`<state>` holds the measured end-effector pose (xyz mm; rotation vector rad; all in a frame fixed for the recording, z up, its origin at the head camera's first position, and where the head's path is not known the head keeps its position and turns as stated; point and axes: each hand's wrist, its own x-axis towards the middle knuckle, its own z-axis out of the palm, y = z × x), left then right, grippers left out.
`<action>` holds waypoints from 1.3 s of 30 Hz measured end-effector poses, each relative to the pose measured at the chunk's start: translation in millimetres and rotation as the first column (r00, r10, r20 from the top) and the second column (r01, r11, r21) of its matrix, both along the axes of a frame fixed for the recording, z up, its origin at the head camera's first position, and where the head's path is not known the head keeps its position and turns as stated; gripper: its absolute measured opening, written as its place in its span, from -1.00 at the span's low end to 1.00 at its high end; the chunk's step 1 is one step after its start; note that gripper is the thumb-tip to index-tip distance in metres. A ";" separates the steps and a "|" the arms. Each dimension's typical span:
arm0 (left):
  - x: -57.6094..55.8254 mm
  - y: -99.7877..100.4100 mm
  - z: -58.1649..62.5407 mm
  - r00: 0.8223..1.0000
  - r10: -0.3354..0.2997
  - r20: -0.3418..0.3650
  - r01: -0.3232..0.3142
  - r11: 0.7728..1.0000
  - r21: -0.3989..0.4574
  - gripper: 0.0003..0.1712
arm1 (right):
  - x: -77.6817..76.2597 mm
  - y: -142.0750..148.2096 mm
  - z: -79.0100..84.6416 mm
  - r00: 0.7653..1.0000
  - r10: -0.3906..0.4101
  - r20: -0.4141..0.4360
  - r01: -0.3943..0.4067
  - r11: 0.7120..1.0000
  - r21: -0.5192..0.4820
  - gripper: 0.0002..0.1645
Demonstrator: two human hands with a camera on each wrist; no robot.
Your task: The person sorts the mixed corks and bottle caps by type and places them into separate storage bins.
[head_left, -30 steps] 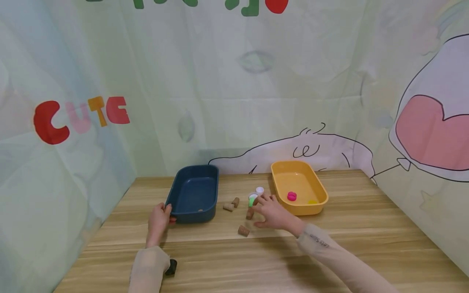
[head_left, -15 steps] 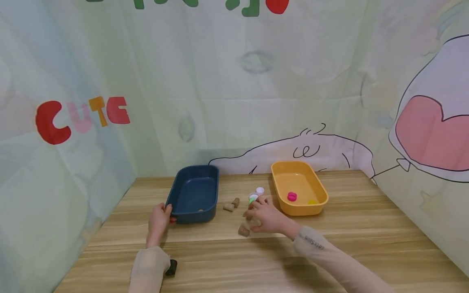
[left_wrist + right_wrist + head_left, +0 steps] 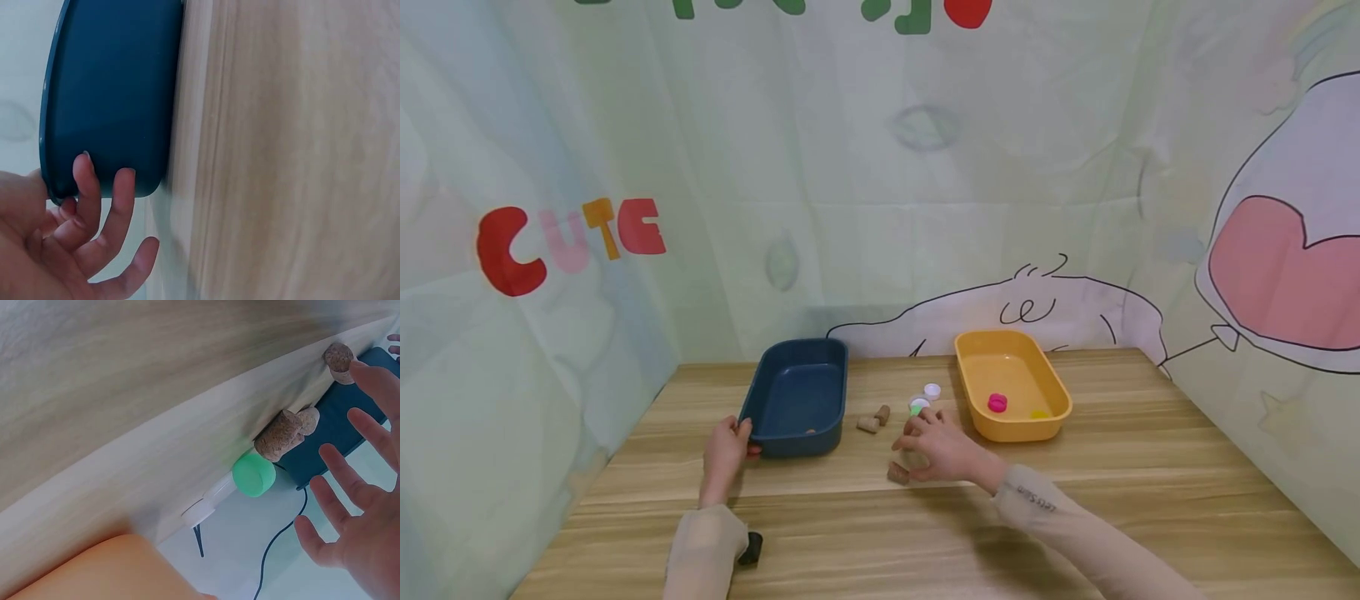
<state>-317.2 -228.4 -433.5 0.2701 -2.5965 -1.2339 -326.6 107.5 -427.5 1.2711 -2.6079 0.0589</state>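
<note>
At the near left corner of a dark blue tub (image 3: 797,400), my left hand (image 3: 725,450) grips the rim. In the left wrist view its fingertips lie against the tub's outer wall (image 3: 112,94). My right hand (image 3: 943,450) hovers over the table with fingers spread and bent, holding nothing. Its thumb is close beside a cork (image 3: 898,472); in the right wrist view the thumb tip overlaps that cork (image 3: 339,359), and contact cannot be told. Two more corks (image 3: 868,425) lie near the tub. A green bottle cap (image 3: 917,409) sits just beyond the right fingers.
White caps (image 3: 932,391) lie behind the green one. To the right stands a yellow tub (image 3: 1011,383) with a pink cap (image 3: 997,403) and a yellow piece (image 3: 1039,414) inside. A black object (image 3: 751,548) rests by the left sleeve. A printed curtain (image 3: 880,208) borders the wooden table.
My right hand has shifted left and nearer to me, from beside the green cap toward the nearest cork. It now covers another cork seen earlier. The left hand stays on the blue tub.
</note>
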 end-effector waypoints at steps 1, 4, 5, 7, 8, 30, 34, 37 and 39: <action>0.1 0.1 0.0 1.000 0.000 -0.003 0.000 1.000 0.000 -0.65 | 0.0 -0.5 -0.7 1.000 0.002 0.003 -0.002 1.000 -0.004 -0.58; 0.9 0.5 0.4 1.000 -0.001 -0.010 0.001 1.000 0.003 -0.65 | 0.3 -2.1 -3.2 1.000 0.013 0.006 -0.013 1.000 -0.019 -0.63; 1.3 0.7 0.7 1.000 -0.001 -0.013 0.001 1.000 0.004 -0.65 | 0.4 -2.5 -4.0 1.000 0.018 0.006 -0.018 1.000 -0.024 -0.64; 1.8 0.9 1.1 1.000 -0.001 -0.019 0.001 1.000 0.007 -0.66 | 0.6 -3.3 -5.1 1.000 0.024 0.016 -0.024 0.999 -0.040 -0.65; 1.9 0.9 1.2 1.000 -0.001 -0.019 0.001 1.000 0.009 -0.66 | 0.8 -3.7 -5.3 1.000 0.027 0.017 -0.026 0.999 -0.042 -0.65; 2.4 1.2 0.3 1.000 -0.005 -0.009 0.005 1.000 0.024 -0.65 | 1.3 -8.5 -13.0 1.000 0.015 0.016 -0.016 0.998 0.055 -0.70; 2.1 1.0 0.3 1.000 -0.002 -0.011 0.002 1.000 0.017 -0.65 | 1.7 -8.5 -13.6 1.000 0.015 0.012 -0.016 0.998 0.064 -0.65; 1.5 1.6 0.6 1.000 0.000 -0.011 0.000 1.000 0.021 -0.64 | 2.2 -9.3 -12.6 1.000 0.015 0.016 -0.016 0.998 0.059 -0.60; 1.1 1.8 0.6 1.000 0.000 -0.011 0.001 1.000 0.026 -0.64 | 2.0 -9.8 -12.0 1.000 0.014 0.022 -0.015 0.998 0.054 -0.57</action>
